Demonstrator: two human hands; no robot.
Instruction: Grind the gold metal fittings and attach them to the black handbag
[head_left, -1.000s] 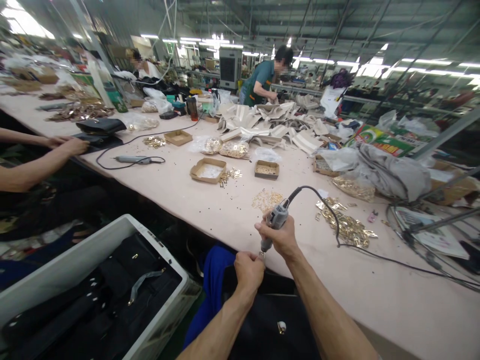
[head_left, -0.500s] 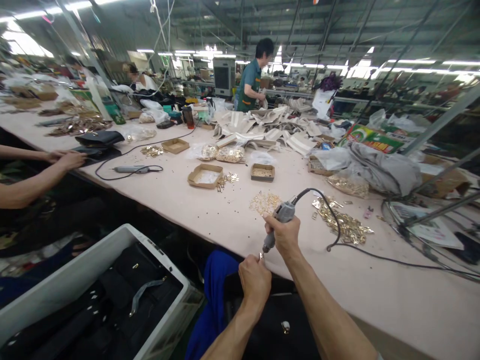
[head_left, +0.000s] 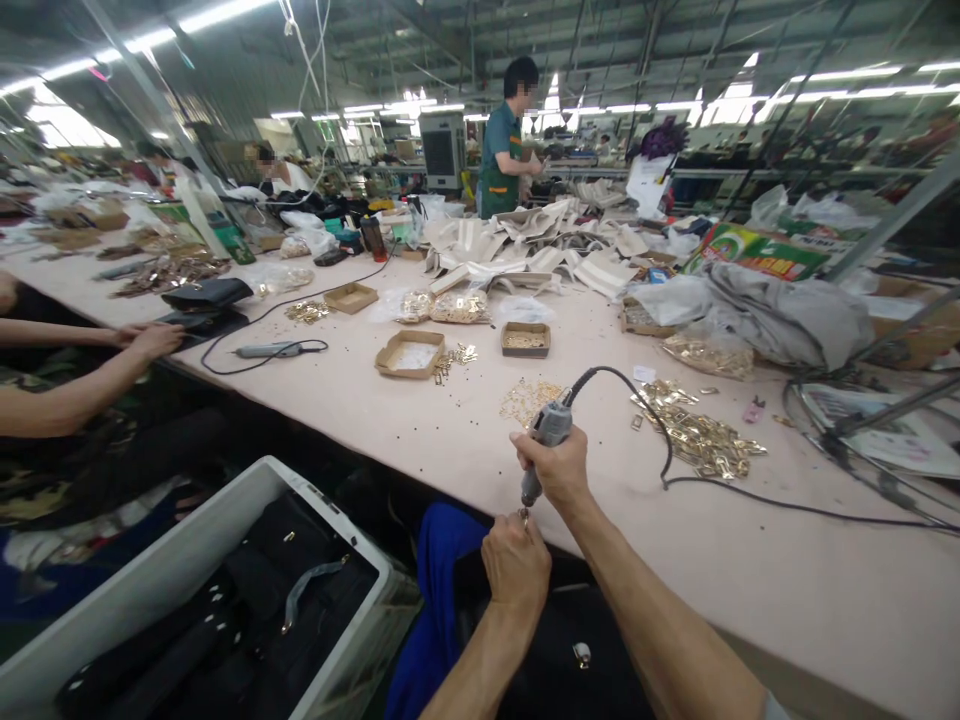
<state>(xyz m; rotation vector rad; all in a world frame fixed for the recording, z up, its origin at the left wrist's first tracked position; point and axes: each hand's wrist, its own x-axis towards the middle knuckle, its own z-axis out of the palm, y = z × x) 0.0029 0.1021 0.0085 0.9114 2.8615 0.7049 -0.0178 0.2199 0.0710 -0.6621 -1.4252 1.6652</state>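
Note:
My right hand (head_left: pixel 561 466) is wrapped round a grey electric screwdriver (head_left: pixel 553 424), which points down with its black cable rising from the top. Its tip meets a small shiny metal fitting (head_left: pixel 523 514) at the fingertips of my left hand (head_left: pixel 516 562). The left fingers are closed on that fitting and hide most of it. Below my hands, a black bag (head_left: pixel 559 650) lies on my lap, against the table edge, with a metal clasp (head_left: pixel 582 655) on it. Small gold parts (head_left: pixel 529 400) are scattered on the table just beyond the screwdriver.
A white crate (head_left: pixel 262 500) of black bags stands at lower left. On the table (head_left: pixel 450 450) are cardboard trays (head_left: pixel 409 354), a pile of gold fittings (head_left: pixel 705 435) and a second screwdriver (head_left: pixel 270 350). A co-worker's hands (head_left: pixel 154 340) are at left; another person (head_left: pixel 504 150) stands behind.
My view has shifted slightly. Both hands stay together, with the screwdriver still against the fitting. The standing person's hands have risen a little.

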